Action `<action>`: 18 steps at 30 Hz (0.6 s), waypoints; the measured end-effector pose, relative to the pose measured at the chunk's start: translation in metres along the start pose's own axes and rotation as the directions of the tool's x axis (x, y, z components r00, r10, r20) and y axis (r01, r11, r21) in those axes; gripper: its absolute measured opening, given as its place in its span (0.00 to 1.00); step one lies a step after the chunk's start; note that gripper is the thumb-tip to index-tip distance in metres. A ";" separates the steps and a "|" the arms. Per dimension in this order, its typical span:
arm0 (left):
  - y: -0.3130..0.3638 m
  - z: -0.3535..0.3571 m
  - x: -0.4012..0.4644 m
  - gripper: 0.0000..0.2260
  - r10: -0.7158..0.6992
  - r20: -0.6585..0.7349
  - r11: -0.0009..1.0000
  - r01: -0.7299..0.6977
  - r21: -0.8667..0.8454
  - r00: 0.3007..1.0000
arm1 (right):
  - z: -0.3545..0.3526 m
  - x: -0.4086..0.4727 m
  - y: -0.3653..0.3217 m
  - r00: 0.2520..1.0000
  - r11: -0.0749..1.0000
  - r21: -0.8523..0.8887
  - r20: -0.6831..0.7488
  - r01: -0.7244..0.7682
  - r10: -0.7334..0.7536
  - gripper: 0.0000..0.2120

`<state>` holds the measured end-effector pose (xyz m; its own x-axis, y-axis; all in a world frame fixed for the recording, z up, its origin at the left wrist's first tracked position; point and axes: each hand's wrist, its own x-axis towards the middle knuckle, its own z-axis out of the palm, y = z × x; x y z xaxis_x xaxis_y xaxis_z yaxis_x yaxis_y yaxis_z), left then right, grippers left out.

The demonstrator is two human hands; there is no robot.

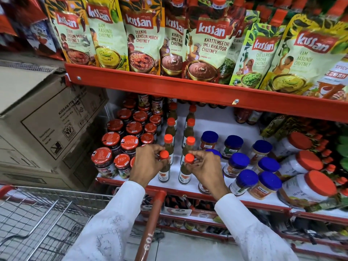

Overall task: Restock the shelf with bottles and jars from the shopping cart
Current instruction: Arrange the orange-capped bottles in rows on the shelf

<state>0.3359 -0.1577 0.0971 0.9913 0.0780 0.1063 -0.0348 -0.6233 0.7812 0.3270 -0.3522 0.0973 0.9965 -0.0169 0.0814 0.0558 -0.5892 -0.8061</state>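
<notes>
Two green chilli sauce bottles with orange caps stand at the front of the white shelf (211, 190). My left hand (148, 162) grips the neck of the left bottle (164, 175) just under its cap. My right hand (204, 167) holds the right bottle (185, 176) by its cap. Both bottles are upright, at the front of two rows of the same sauce bottles (188, 129). The wire shopping cart (37, 219) is at the lower left, its red handle (150, 223) between my sleeves.
Red-lidded jam jars (124, 142) fill the shelf left of the bottles; blue-lidded jars (243, 162) and big orange-lidded tubs (308, 183) stand to the right. A cardboard box (43, 119) is stacked at the left. A red shelf edge (188, 91) with chutney pouches (211, 44) hangs above.
</notes>
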 end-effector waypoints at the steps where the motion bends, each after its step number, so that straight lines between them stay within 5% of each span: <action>1: 0.001 0.000 0.000 0.18 0.004 -0.001 1.000 -0.004 -0.004 1.000 | 0.000 0.000 0.000 1.000 1.000 -0.002 0.000 -0.004 0.004 0.19; 18: 0.005 -0.002 -0.003 0.19 -0.035 0.002 0.999 0.035 -0.019 0.999 | 0.000 -0.003 0.001 1.000 1.000 -0.014 0.025 -0.014 0.014 0.21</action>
<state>0.3327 -0.1597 0.1022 0.9922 0.0977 0.0775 -0.0026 -0.6049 0.7963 0.3242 -0.3533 0.0962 0.9984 -0.0052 0.0555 0.0413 -0.6002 -0.7988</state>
